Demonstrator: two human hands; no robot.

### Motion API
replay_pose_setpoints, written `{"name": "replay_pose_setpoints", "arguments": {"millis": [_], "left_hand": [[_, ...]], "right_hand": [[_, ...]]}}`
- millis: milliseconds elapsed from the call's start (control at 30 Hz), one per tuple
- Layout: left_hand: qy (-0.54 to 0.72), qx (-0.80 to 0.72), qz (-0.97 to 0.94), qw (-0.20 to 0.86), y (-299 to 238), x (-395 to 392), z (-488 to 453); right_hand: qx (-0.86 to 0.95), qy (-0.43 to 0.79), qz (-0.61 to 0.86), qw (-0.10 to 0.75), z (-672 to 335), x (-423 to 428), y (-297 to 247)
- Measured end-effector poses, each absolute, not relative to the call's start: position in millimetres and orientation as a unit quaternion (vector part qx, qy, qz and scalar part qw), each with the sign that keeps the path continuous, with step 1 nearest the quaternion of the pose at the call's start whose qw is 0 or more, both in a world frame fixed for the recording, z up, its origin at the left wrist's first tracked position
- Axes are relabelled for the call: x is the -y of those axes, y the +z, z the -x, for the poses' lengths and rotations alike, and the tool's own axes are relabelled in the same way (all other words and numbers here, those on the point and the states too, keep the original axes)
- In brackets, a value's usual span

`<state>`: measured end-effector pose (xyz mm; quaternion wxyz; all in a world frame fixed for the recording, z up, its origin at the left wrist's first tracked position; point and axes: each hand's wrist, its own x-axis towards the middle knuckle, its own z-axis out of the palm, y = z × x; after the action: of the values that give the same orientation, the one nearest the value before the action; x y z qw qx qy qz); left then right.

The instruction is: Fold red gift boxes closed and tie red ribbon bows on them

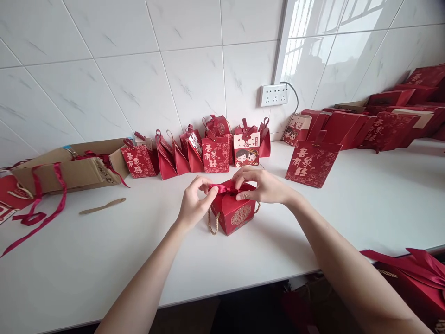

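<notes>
A small red gift box [231, 215] with a round gold emblem stands on the white table in front of me. Twisted rope handles hang at its two sides. Across its top lies a red satin ribbon [227, 188] formed into a bow. My left hand [197, 200] pinches the bow's left loop between thumb and fingers. At the other side, my right hand [259, 186] has its thumb and fingers closed around the right part of the bow, hiding much of it.
Several finished-looking red boxes [216, 155] line the tiled wall. A cardboard box [69, 171] of ribbons and a wooden knife [102, 206] lie left. Right are a red bag [313, 164], piled red packets [392, 127] and, below the table edge, a ribboned red box [413, 287].
</notes>
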<state>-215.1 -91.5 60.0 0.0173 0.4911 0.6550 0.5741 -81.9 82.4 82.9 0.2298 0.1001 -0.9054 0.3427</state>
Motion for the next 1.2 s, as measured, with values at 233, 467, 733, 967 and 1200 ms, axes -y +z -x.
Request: {"name": "replay_pose_setpoints", "arguments": {"millis": [233, 467, 733, 967, 1200], "left_hand": [[0.534, -0.667, -0.519, 0.015, 62, 91, 211], [0.519, -0.684, -0.513, 0.013, 60, 93, 215], [0.502, -0.676, -0.539, 0.008, 57, 91, 215], [0.515, -0.649, -0.558, -0.056, 56, 92, 213], [0.469, -0.698, -0.536, -0.071, 56, 88, 201]], "right_hand": [[0.899, 0.348, -0.111, 0.24, 81, -87, 84], [0.898, 0.37, -0.084, 0.221, 76, -87, 86], [0.889, 0.409, -0.079, 0.191, 75, -91, 84], [0.814, 0.537, 0.132, 0.176, 83, -102, 79], [0.821, 0.561, 0.088, -0.05, 75, -99, 89]]}}
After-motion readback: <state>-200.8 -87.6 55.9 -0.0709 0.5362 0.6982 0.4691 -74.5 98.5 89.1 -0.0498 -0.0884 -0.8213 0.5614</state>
